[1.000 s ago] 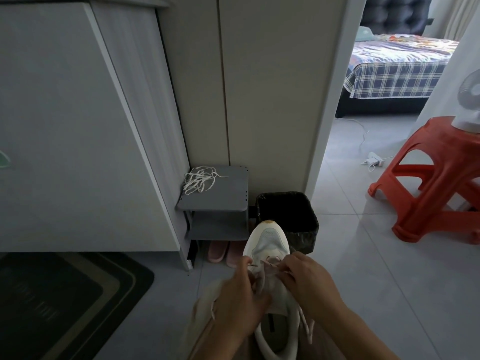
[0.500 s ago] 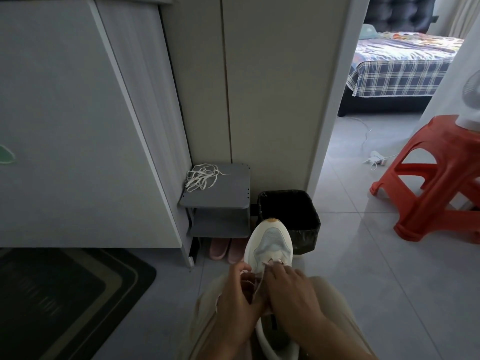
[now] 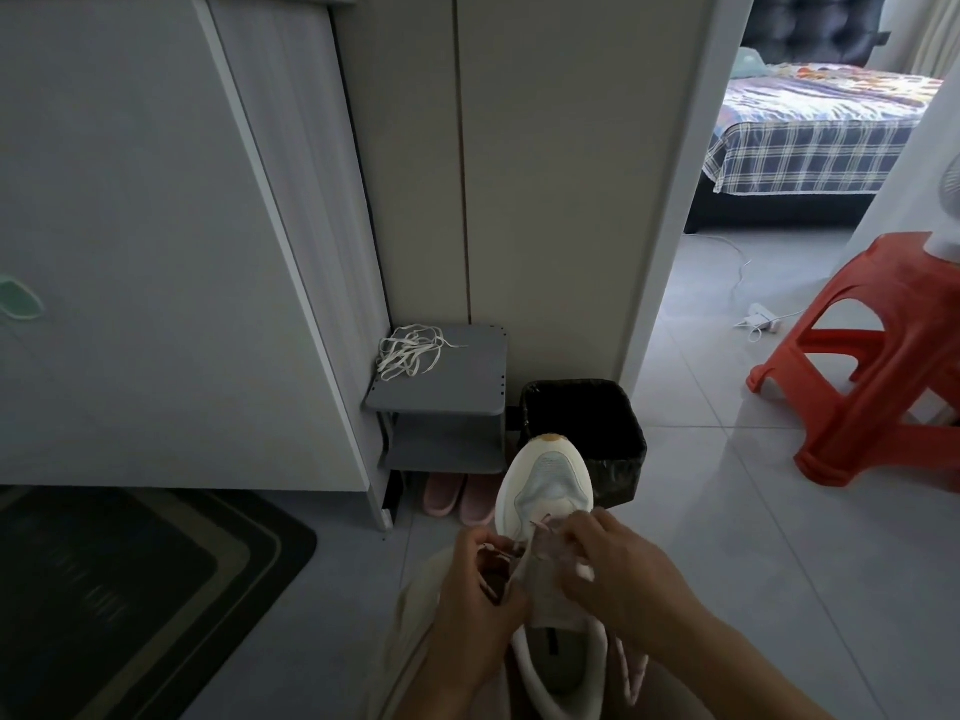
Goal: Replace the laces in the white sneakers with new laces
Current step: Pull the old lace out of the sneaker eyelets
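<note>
Hands draw apart again over the white sneaker (image 3: 546,485)

Half a second ago the two hands were pressed together above the eyelets, the right partly covering the left. Now the left hand (image 3: 475,610) has moved out to its own side and the right hand (image 3: 626,579) to the other. This uncovers the grey tongue (image 3: 545,595) between them. Each hand pinches a stretch of the pale lace (image 3: 540,530), which is now spread wider across the front of the shoe.

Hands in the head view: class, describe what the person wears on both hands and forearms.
The left hand and right hand are bare: no gloves, rings or watch show. Both forearms are uncovered; no sleeve is in view.
</note>
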The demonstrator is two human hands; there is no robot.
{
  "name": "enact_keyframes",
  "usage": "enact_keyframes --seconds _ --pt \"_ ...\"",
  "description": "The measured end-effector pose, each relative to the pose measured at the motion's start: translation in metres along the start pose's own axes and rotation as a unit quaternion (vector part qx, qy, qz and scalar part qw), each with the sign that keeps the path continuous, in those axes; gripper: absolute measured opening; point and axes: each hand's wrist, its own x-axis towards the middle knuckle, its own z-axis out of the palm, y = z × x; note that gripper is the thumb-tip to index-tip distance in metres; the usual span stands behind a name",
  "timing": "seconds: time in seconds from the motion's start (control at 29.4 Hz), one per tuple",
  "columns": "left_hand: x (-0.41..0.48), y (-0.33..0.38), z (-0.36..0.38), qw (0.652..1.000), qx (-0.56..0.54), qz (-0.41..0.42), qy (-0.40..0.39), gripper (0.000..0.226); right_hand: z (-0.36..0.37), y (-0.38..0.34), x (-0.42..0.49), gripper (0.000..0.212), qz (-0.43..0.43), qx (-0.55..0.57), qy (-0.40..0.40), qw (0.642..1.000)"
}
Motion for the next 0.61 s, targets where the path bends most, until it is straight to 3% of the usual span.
enact_keyframes --seconds 0.07,0.24,0.48,0.61 --pt "-0.001 -0.001 0.002 1.000 -0.006 -0.002 0.006 0.042 0.012 -0.004 -0.001 0.039 -0.002 -0.026 0.015 1.000" --pt "-0.004 -0.008 0.003 1.000 0.003 0.006 0.025 0.043 0.030 -0.011 0.006 0.012 -0.039 0.008 0.122 0.992" --pt "0.000 -0.015 0.007 0.999 0.014 0.015 0.045 0.047 0.028 -0.016 0.011 0.017 -0.047 -0.100 0.055 0.992" --pt "-0.003 -0.015 0.005 0.999 -0.002 0.023 0.043 0.041 0.014 -0.002 0.018 0.028 -0.101 -0.037 -0.043 0.993"
